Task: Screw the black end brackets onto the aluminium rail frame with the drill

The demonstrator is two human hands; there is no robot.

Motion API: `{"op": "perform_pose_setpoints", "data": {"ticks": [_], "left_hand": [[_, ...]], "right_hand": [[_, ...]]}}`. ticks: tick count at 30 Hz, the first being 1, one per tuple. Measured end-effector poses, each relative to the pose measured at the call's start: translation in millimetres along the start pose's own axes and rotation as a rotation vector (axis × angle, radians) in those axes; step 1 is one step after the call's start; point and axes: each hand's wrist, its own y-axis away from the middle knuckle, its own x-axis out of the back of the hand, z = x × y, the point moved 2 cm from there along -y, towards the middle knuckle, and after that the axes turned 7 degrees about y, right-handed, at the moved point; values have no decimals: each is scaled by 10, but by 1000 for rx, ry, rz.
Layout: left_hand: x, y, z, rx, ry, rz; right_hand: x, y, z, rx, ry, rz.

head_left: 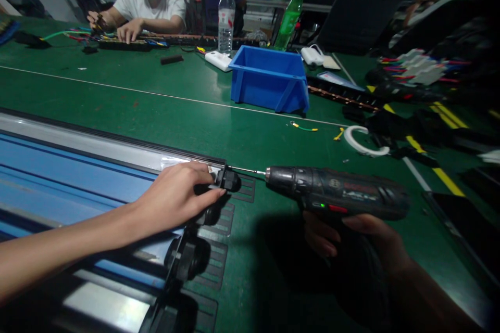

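My right hand (367,234) is wrapped round the grip of a dark cordless drill (336,190), whose small green light is on. Its long thin bit (248,170) points left and reaches the black end plate (222,171) of the farthest long metal profile (89,140). My left hand (179,187) lies over that profile's end, thumb and fingers closed about the black cable gland (229,180) there. Whether a screw sits at the bit's tip is too small to tell. Nearer to me, more profiles with blue faces end in similar black glands (189,257), beside flat slotted black pieces (211,265).
Beyond the drill stands a blue plastic bin (269,80), with a clear bottle (226,21) and a green bottle (289,18) behind it. A white cable coil (365,140) and short yellow-green wires (304,127) lie on the green table (156,93). A co-worker (150,13) sits opposite.
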Motion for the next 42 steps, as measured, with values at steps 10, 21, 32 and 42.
{"op": "perform_pose_setpoints", "data": {"ticks": [10, 21, 32, 42], "left_hand": [[-17, -3, -4, -17, -13, 5], [-7, -11, 27, 13, -19, -19], [-9, -2, 23, 0, 2, -16], [-18, -10, 1, 0, 0, -6]], "right_hand": [[17, -4, -6, -10, 13, -5], [5, 2, -18, -12, 30, -14], [28, -4, -17, -14, 55, -51], [27, -3, -6, -15, 2, -42]]}}
